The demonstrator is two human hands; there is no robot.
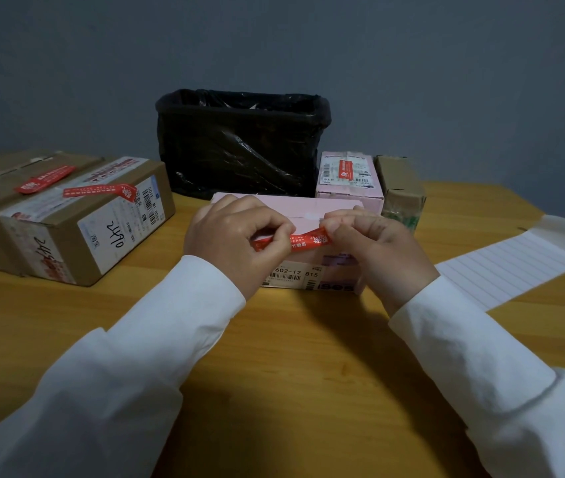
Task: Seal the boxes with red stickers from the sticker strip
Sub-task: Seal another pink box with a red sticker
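Observation:
A red sticker (303, 240) is stretched between my two hands just above the pink box (312, 210) in the middle of the table. My left hand (236, 236) pinches its left end, and my right hand (374, 243) pinches its right end. The sticker hangs over the box's near top edge. Whether it touches the box I cannot tell. The white sticker strip (515, 263) lies at the right, showing only bare backing.
Two brown cardboard boxes (77, 215) at the left carry red stickers (100, 191). A smaller pink box (350, 177) with a red sticker stands behind, beside a taped brown box (400, 188). A bin with a black bag (239, 143) stands at the back.

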